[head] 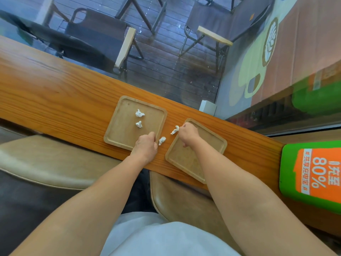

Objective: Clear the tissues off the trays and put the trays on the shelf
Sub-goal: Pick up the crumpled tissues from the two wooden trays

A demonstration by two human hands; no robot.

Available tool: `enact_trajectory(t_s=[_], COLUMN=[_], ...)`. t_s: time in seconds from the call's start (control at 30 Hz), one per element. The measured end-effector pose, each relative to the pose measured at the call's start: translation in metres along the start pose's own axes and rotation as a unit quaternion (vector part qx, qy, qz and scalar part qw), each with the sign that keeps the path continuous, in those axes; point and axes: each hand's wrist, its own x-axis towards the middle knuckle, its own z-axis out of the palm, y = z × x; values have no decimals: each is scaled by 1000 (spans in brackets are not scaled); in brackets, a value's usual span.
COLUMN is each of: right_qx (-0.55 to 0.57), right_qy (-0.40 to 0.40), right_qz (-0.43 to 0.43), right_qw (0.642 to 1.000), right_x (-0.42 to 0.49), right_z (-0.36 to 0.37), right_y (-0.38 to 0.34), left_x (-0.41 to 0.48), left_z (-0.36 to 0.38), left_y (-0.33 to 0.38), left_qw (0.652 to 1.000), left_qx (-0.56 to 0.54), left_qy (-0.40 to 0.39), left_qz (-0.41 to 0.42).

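On the bench (55, 93), the right hand (188, 133) pinches a tissue (175, 130); the left hand (146, 146) is curled at the left tray (114, 126), grip hidden.

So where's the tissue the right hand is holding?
In the head view, that crumpled tissue is pinched by the right hand, over the wooden counter between the left tray and right tray.

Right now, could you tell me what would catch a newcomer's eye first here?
Two square pale wooden trays sit side by side on the long orange-brown wooden counter: the left tray holds two crumpled white tissues. The right hand pinches another tissue over the right tray; the left hand holds one too.
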Motion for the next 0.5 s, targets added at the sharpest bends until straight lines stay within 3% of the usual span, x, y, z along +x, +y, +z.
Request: enact_trajectory(t_s=[0.33,0.5], right_qx=[-12,-80], right_qy=[-23,6], right_qz=[-27,-77], right_qw=[999,994], right_x=[-19,-24], right_z=[-3,-4], right_y=[18,18], left_x=[-19,-19], left_z=[9,8], left_y=[0,2], left_qw=[1000,999], left_qx=[5,-34], left_qy=[-2,-3], left_qz=[-8,-17])
